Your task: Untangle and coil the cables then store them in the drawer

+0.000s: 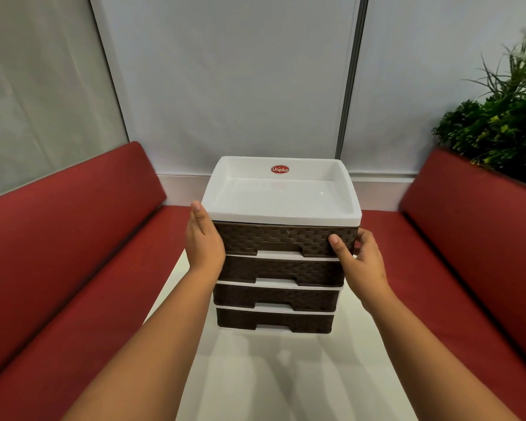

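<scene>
Red cushioned benches are running along both sides of a white table, and pale wall panels are closing off the far end. Green plants are spilling over the top of the bench back on the right.

Seen from the head camera, a small drawer unit is standing upright on the table, toward its far end. It is showing four dark brown woven-pattern drawers stacked one above another, all of them pushed in, with white frame strips between them. A white tray-shaped top is capping the unit, and a red oval label is sitting on the tray's far inner wall.

Both bare arms are reaching forward from the bottom of the frame. The left hand is lying flat against the left side of the unit at the level of the top drawer, its fingers held straight and together, the thumb tip reaching the tray's corner. The right hand is cupping the right front corner of that same drawer, with the thumb pressing on the drawer's front face and the other fingers wrapping around the side, mostly hidden behind the unit. No cables are appearing anywhere in view.
</scene>
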`<state>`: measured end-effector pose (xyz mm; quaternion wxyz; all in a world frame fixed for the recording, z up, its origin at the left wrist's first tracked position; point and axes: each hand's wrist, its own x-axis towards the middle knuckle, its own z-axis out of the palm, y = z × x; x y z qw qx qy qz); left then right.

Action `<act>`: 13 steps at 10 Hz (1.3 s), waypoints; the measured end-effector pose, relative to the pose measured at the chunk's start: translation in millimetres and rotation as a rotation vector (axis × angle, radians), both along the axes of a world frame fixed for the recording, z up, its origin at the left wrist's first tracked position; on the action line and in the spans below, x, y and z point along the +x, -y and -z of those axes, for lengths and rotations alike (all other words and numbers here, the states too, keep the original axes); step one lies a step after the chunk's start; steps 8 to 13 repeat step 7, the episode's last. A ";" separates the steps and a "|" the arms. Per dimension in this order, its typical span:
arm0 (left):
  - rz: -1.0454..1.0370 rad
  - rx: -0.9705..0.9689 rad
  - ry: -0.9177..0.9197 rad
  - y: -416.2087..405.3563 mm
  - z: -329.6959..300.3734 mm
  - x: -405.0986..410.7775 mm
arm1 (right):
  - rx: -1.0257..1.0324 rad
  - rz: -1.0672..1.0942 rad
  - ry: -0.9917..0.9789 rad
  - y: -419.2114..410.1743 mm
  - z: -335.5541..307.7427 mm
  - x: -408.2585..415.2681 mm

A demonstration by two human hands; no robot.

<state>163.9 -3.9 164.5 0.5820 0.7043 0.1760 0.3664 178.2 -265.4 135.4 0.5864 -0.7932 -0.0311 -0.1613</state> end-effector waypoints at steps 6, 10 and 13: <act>-0.097 0.376 -0.143 -3.5 -19.1 -27.4 | -0.221 0.130 0.087 2.3 -30.0 -30.5; -0.098 0.645 -0.125 -2.0 -52.1 -37.6 | -0.342 0.257 0.260 1.4 -73.9 -35.3; -0.098 0.645 -0.125 -2.0 -52.1 -37.6 | -0.342 0.257 0.260 1.4 -73.9 -35.3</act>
